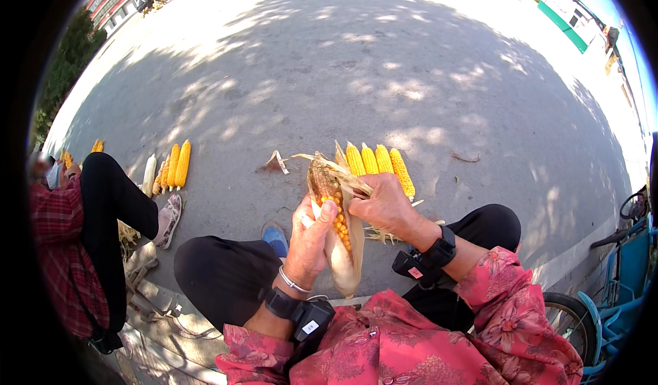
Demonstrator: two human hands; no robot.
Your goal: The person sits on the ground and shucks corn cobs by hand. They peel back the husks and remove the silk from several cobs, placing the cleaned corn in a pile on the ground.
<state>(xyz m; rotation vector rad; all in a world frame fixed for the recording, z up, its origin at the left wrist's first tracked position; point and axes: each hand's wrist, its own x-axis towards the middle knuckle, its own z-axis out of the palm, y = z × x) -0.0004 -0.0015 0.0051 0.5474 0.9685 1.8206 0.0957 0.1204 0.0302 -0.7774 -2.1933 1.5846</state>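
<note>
A partly husked ear of corn (340, 225) is held upright in front of me, its pale husk parted to show uneven yellow kernels and a brown, withered tip. My left hand (312, 233) grips it from the left side, thumb across the kernels. My right hand (386, 203) is closed on dry husk leaves (354, 182) at the ear's upper right. Just beyond that hand, several bare yellow corn cobs (383, 160) lie side by side on the pavement. Loose husk pieces (383, 235) lie partly hidden beneath my right wrist.
At left sits a person in a plaid shirt (56, 220), near another row of corn ears (177, 165). A husk scrap (280, 162) lies on the pavement (318, 87). A teal bicycle (611, 292) stands at right. My knees flank the held ear.
</note>
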